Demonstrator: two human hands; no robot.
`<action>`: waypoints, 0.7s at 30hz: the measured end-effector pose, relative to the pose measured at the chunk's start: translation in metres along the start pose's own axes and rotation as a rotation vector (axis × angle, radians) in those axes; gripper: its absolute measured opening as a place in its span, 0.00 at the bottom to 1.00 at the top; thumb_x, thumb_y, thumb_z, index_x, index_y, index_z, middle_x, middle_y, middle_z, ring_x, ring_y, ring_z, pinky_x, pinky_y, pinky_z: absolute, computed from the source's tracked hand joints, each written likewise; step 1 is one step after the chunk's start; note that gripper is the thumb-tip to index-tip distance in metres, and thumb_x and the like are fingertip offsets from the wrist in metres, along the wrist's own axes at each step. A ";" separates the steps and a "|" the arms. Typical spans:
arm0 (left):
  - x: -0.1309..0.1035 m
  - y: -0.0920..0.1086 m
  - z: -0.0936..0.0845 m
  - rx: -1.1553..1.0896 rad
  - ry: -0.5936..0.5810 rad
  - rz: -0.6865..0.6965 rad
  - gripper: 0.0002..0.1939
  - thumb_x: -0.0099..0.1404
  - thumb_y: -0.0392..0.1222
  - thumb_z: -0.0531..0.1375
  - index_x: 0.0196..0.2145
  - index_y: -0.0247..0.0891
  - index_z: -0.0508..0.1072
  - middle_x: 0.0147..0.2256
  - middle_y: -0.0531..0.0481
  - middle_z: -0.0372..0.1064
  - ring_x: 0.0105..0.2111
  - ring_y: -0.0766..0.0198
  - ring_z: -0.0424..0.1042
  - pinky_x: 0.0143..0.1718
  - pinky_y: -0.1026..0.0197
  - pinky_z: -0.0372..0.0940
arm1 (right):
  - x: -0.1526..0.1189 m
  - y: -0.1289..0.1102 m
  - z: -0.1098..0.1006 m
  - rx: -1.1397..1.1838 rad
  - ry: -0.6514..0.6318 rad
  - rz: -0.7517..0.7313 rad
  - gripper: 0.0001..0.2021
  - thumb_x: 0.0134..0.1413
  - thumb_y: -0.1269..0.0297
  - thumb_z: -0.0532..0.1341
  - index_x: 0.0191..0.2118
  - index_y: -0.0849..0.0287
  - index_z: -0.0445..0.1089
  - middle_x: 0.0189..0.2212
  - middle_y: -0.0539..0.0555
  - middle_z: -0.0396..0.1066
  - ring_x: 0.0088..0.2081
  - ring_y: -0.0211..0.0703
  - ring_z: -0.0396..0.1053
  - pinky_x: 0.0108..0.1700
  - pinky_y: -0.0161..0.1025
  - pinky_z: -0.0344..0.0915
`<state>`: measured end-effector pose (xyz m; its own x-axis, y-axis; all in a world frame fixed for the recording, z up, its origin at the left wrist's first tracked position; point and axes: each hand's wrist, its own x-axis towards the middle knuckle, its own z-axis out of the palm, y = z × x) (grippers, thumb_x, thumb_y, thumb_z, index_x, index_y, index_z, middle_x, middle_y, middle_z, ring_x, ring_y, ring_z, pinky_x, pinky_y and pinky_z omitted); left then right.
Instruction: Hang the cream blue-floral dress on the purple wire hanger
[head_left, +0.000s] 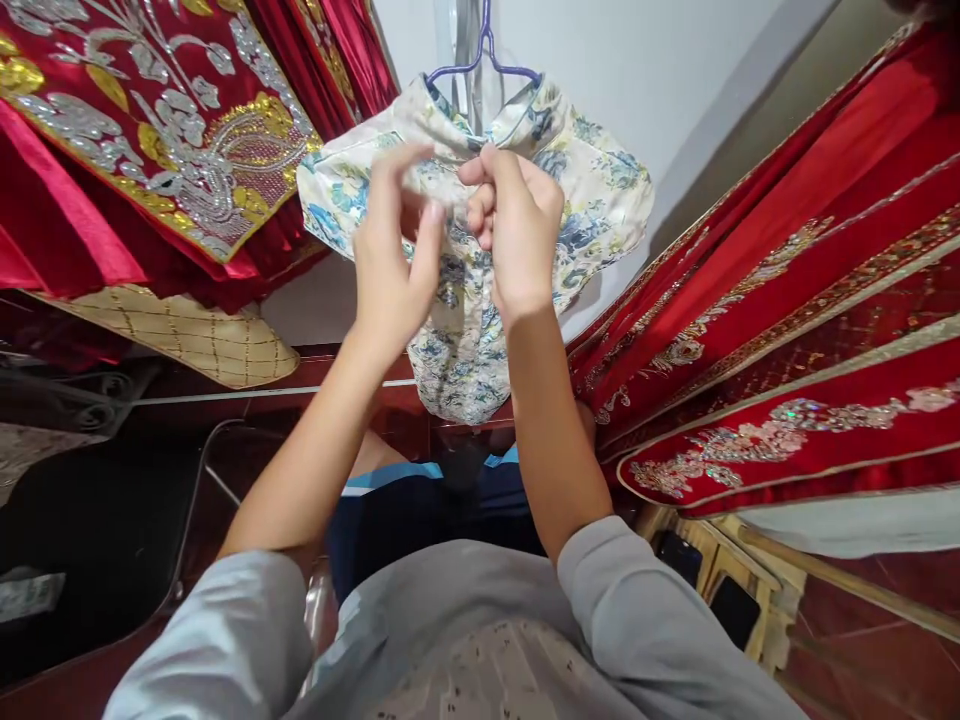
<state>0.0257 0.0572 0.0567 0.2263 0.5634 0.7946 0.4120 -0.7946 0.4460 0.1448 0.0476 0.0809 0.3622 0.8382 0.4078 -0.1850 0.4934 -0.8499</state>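
A short-sleeved floral shirt point(600, 190), cream with blue and yellow flowers, hangs upright on a purple hanger point(480, 62). My right hand point(521, 215) is closed at the front of its neck, thumb and forefinger pinching the fabric just under the blue-edged collar. The other fingers curl inward, and the exact spot pinched is partly hidden. My left hand point(397, 240) is beside it in front of the shirt's chest. Its thumb and fingers are apart and slightly blurred, with nothing seen between them.
Red garments with silver and gold embroidery point(180, 120) hang at the left. A long red beaded garment point(787, 300) hangs along the right. A black chair point(97, 530) stands low at the left. Two dark phone-like objects lie on a wooden stool point(720, 560) at lower right.
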 end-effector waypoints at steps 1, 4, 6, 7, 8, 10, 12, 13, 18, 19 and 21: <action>0.019 0.005 -0.004 0.023 0.019 0.085 0.21 0.76 0.50 0.50 0.63 0.43 0.59 0.45 0.47 0.70 0.35 0.66 0.67 0.42 0.61 0.65 | 0.000 -0.001 0.001 0.016 -0.016 -0.016 0.17 0.68 0.73 0.52 0.26 0.60 0.66 0.13 0.41 0.58 0.18 0.28 0.53 0.23 0.28 0.54; 0.065 0.016 -0.010 0.243 -0.120 0.254 0.18 0.78 0.45 0.47 0.53 0.33 0.70 0.40 0.48 0.70 0.40 0.65 0.70 0.47 0.57 0.65 | 0.002 0.000 0.001 0.006 -0.028 -0.056 0.17 0.68 0.72 0.52 0.25 0.58 0.64 0.13 0.40 0.58 0.17 0.27 0.52 0.23 0.28 0.55; 0.080 0.021 -0.012 0.379 -0.262 0.301 0.21 0.77 0.46 0.47 0.42 0.27 0.74 0.36 0.48 0.66 0.45 0.60 0.71 0.49 0.50 0.63 | 0.004 0.002 -0.003 -0.042 0.004 -0.055 0.18 0.69 0.72 0.51 0.25 0.57 0.62 0.13 0.39 0.57 0.18 0.27 0.52 0.24 0.28 0.55; 0.084 0.022 -0.012 0.411 -0.325 0.310 0.23 0.76 0.47 0.47 0.40 0.25 0.73 0.35 0.48 0.64 0.47 0.57 0.71 0.49 0.47 0.62 | 0.005 0.002 -0.006 -0.064 0.023 -0.044 0.18 0.69 0.71 0.51 0.25 0.57 0.62 0.13 0.40 0.56 0.18 0.28 0.51 0.24 0.28 0.54; 0.086 0.022 -0.013 0.414 -0.384 0.311 0.25 0.75 0.49 0.47 0.41 0.23 0.73 0.36 0.47 0.63 0.49 0.53 0.71 0.48 0.44 0.61 | 0.007 0.003 -0.010 -0.081 0.034 -0.030 0.18 0.70 0.71 0.51 0.26 0.57 0.62 0.14 0.40 0.56 0.19 0.28 0.51 0.24 0.29 0.54; 0.085 0.021 -0.013 0.367 -0.449 0.301 0.25 0.74 0.51 0.48 0.45 0.24 0.73 0.40 0.44 0.62 0.50 0.49 0.71 0.47 0.42 0.60 | 0.010 0.003 -0.017 -0.089 0.030 -0.024 0.17 0.71 0.69 0.51 0.27 0.56 0.63 0.15 0.40 0.55 0.19 0.30 0.51 0.23 0.31 0.52; 0.084 0.017 -0.013 0.325 -0.410 0.288 0.19 0.72 0.47 0.51 0.44 0.28 0.73 0.42 0.44 0.64 0.47 0.53 0.72 0.47 0.43 0.63 | 0.014 0.004 -0.023 -0.099 -0.015 -0.055 0.17 0.72 0.65 0.50 0.29 0.56 0.64 0.15 0.41 0.56 0.19 0.30 0.50 0.22 0.32 0.50; 0.083 0.015 -0.012 0.306 -0.355 0.285 0.14 0.71 0.44 0.54 0.42 0.30 0.73 0.41 0.45 0.65 0.44 0.55 0.72 0.47 0.45 0.65 | 0.016 0.005 -0.024 -0.113 -0.042 -0.085 0.17 0.72 0.64 0.51 0.29 0.57 0.65 0.15 0.41 0.57 0.18 0.30 0.51 0.22 0.32 0.50; 0.075 0.007 -0.003 0.153 -0.106 0.252 0.05 0.64 0.33 0.58 0.31 0.41 0.70 0.33 0.48 0.69 0.36 0.56 0.70 0.40 0.52 0.68 | 0.021 0.018 -0.026 -0.216 -0.080 -0.122 0.17 0.67 0.57 0.56 0.26 0.58 0.65 0.17 0.43 0.55 0.21 0.30 0.59 0.27 0.31 0.54; 0.072 0.006 0.000 0.133 -0.106 0.220 0.06 0.64 0.33 0.59 0.31 0.43 0.69 0.33 0.47 0.69 0.36 0.55 0.70 0.40 0.52 0.68 | 0.022 0.023 -0.026 -0.216 -0.081 -0.102 0.18 0.66 0.55 0.56 0.26 0.57 0.64 0.18 0.43 0.55 0.22 0.31 0.60 0.27 0.31 0.54; 0.067 0.004 0.004 0.102 -0.126 0.148 0.04 0.66 0.37 0.59 0.32 0.42 0.68 0.34 0.46 0.69 0.38 0.54 0.70 0.42 0.51 0.67 | 0.025 0.036 -0.028 -0.213 -0.075 -0.064 0.18 0.64 0.52 0.57 0.26 0.57 0.64 0.19 0.44 0.55 0.23 0.32 0.60 0.26 0.31 0.52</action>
<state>0.0460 0.0923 0.1097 0.3972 0.4711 0.7876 0.4515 -0.8475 0.2792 0.1728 0.0798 0.0516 0.2964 0.8255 0.4803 0.0362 0.4928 -0.8694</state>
